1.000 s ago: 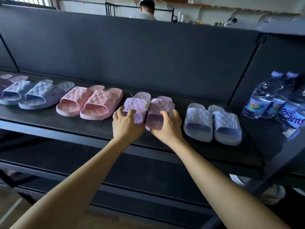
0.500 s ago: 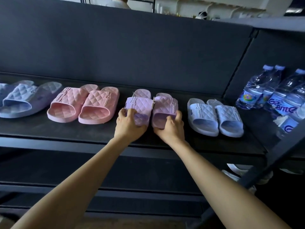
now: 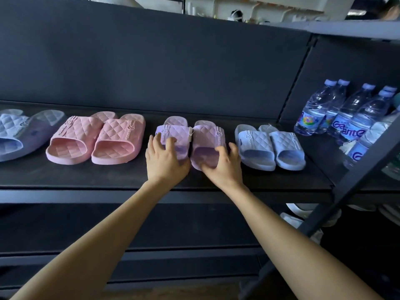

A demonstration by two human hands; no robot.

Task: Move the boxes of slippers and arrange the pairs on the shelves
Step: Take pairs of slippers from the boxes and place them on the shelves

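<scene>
Left hand [image 3: 166,161] curls over the strap and toe of the left lilac slipper [image 3: 173,135]; right hand [image 3: 223,167] cups the toe of the right lilac slipper [image 3: 207,137], fingers hooked round its edge. Both slippers sit on the shelf [image 3: 86,176], toes toward the front edge, touching side by side, with a small tag [image 3: 191,132] between the straps.

Step in hand, as I read it: squaring this pair. To do it well, bring both toes level with the neighbours' toe line, keep the straps parallel, and leave like gaps to the pink pair [image 3: 97,139] and the pale blue pair [image 3: 270,148]. Tuck the tag out of sight. Let go flat, without dragging.

Count, near to far:
- hands: two
- pairs on this shelf: four (blue pair [image 3: 17,135] at far left, cut by the frame, then pink, lilac, pale blue)
- boxes: none in view
- water bottles [image 3: 346,118], right bay: at least five, more hidden
</scene>
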